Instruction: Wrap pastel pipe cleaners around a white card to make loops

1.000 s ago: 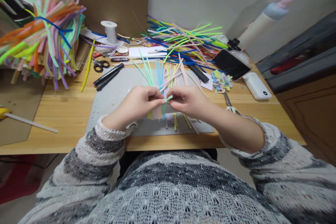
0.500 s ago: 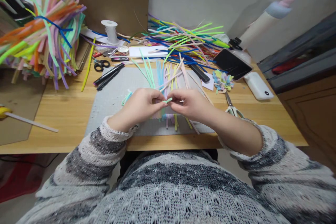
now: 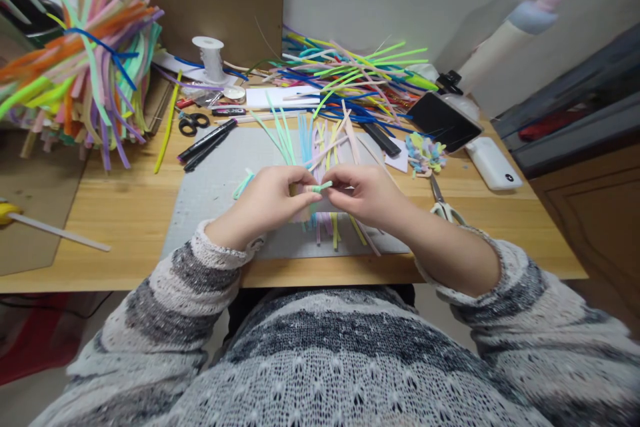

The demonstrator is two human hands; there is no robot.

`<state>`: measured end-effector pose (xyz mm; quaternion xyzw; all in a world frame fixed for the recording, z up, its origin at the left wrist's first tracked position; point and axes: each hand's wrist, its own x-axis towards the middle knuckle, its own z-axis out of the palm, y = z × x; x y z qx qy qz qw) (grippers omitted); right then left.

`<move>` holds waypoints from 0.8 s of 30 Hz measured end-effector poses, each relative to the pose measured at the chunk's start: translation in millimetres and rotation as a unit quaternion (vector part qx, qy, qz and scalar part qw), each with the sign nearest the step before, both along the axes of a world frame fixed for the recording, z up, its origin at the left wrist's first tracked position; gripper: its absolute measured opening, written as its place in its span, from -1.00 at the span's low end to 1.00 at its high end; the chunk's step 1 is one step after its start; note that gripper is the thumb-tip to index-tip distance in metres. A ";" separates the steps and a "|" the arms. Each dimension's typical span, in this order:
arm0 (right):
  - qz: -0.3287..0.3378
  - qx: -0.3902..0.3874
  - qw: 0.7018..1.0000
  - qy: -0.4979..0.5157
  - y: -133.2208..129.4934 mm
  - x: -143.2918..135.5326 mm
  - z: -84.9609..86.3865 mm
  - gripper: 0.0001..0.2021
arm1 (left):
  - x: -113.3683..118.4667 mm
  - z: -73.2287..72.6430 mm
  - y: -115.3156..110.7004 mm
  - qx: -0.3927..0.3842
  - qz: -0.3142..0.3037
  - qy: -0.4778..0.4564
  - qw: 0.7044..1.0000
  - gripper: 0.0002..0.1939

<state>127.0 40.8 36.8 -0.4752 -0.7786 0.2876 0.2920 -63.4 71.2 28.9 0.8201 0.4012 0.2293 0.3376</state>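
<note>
Over the grey cutting mat, my left hand pinches a short, pale green pipe cleaner that looks bent or coiled. The fingertips of my right hand close on its free end from the other side. Part of the piece is hidden by my fingers. Beneath and beyond both hands lie loose pastel pipe cleaners in green, blue, purple, yellow and pink. A small green and blue looped piece rests beside my left hand.
A large pipe cleaner bundle stands at the left. Black scissors and markers lie nearby. At the right are light-handled scissors, a pastel fuzzy cluster, a dark phone-like slab and a white device.
Both hands have risen slightly on the mat. The green pipe cleaner shows more between my fingertips now, and my right fingers have shifted a little along it.
</note>
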 end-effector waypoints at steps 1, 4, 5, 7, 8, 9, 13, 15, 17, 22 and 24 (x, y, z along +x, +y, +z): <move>-0.002 0.002 1.000 0.008 0.6 0.7 -0.6 -0.91 | -0.4 0.5 -0.1 -0.011 0.005 0.006 1.000 -0.79; 0.014 0.007 0.999 0.032 2.1 2.4 -2.9 -0.92 | -1.0 3.0 -0.8 -0.037 0.005 0.004 0.999 -0.76; 0.023 0.010 0.999 0.038 2.4 2.8 -3.6 -0.91 | -0.9 4.0 -1.2 -0.044 0.007 -0.002 0.999 -0.75; 0.039 0.024 0.998 0.039 2.2 3.8 -3.8 -0.88 | -0.4 6.0 -2.0 -0.057 0.014 -0.012 0.998 -0.73; 0.045 0.034 0.998 0.035 1.8 4.3 -3.2 -0.87 | -0.2 6.9 -2.5 -0.064 0.017 -0.015 0.998 -0.73; 0.052 0.044 0.997 0.030 1.2 4.8 -2.0 -0.86 | 0.1 7.6 -2.8 -0.069 0.020 -0.018 0.997 -0.72; 0.070 0.044 0.996 0.028 -0.4 5.9 5.1 -0.87 | 0.0 7.7 -4.0 -0.065 0.030 -0.017 0.997 -0.70; 0.060 0.006 0.996 0.060 0.7 5.5 6.7 -0.87 | -0.2 6.6 -4.6 -0.053 0.033 -0.008 0.998 -0.72; 0.043 -0.042 0.992 0.107 3.0 4.6 5.9 -0.85 | -0.2 5.4 -5.3 -0.041 0.033 0.000 0.999 -0.72; 0.042 -0.144 0.974 0.167 6.3 2.3 0.5 -0.82 | 0.5 4.4 -6.5 -0.044 0.025 0.008 0.999 -0.73; 0.042 -0.159 0.973 0.164 5.3 1.8 0.0 -0.78 | 0.7 4.5 -6.5 -0.042 0.024 0.010 0.999 -0.73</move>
